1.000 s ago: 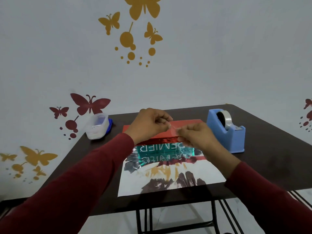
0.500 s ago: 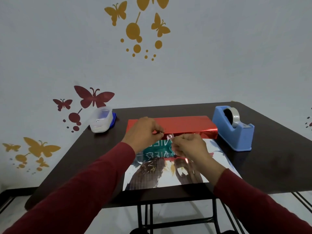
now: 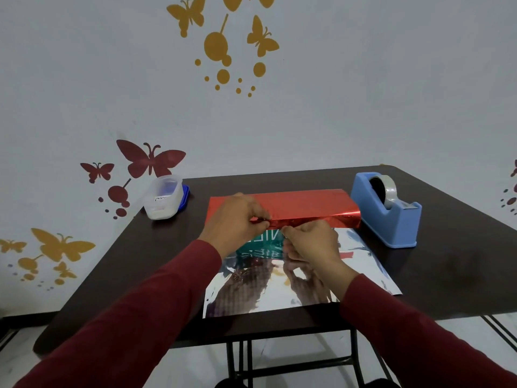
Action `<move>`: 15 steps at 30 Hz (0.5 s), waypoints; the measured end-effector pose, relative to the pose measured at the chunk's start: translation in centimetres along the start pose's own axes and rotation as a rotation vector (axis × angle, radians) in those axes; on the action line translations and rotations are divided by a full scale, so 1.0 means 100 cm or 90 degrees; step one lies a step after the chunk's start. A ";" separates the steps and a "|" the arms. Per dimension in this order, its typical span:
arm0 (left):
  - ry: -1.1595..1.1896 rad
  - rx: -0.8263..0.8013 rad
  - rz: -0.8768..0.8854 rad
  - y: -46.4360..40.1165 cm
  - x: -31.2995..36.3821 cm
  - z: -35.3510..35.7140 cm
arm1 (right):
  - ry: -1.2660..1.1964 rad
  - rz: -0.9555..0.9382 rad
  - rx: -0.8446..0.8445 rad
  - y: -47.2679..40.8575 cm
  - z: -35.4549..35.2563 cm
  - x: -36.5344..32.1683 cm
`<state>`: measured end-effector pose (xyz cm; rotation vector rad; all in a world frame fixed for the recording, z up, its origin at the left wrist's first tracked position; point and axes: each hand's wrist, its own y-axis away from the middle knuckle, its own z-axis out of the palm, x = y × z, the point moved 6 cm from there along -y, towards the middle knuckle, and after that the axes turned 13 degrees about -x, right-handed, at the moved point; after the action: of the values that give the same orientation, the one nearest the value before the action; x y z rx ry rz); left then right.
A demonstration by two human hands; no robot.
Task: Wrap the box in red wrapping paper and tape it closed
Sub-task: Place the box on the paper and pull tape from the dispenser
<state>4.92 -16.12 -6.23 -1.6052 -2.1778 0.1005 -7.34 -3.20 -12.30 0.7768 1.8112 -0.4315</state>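
Both hands are busy at the front edge of the box: the left hand [image 3: 237, 219] pinches the folded-over flap of shiny red foil wrapping paper [image 3: 293, 204], and the right hand [image 3: 310, 242] is closed just beside it, probably on a bit of clear tape, though it's too small to tell. Teal lettering of the box [image 3: 260, 243] shows between the wrists, mid-table. Looks maybe a third done; the silvery underside of the sheet lies flat toward the camera, unfolded, and the ends are open. Blue plastic tape dispenser [image 3: 387, 211] sits near on the dark brown table [image 3: 447, 264].
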 end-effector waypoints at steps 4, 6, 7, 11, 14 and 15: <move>-0.002 -0.003 -0.007 -0.001 -0.003 0.001 | 0.282 -0.067 0.028 -0.007 -0.004 -0.010; 0.012 -0.002 -0.010 -0.001 -0.005 0.001 | 0.369 -0.098 0.043 -0.007 -0.004 -0.017; 0.017 -0.003 -0.011 -0.001 -0.005 0.001 | 0.396 -0.108 0.039 -0.008 -0.002 -0.019; 0.028 -0.004 -0.012 0.000 -0.006 0.002 | 0.415 -0.132 0.031 -0.006 0.001 -0.024; 0.038 0.002 -0.010 0.001 -0.007 0.002 | 0.402 -0.147 0.040 -0.004 0.001 -0.022; 0.038 0.002 -0.010 0.001 -0.007 0.003 | 0.410 -0.151 0.038 -0.003 0.002 -0.022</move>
<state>5.07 -16.71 -6.72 -1.5698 -2.1434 0.0502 -6.93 -4.18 -10.39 0.8001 2.5188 -0.4173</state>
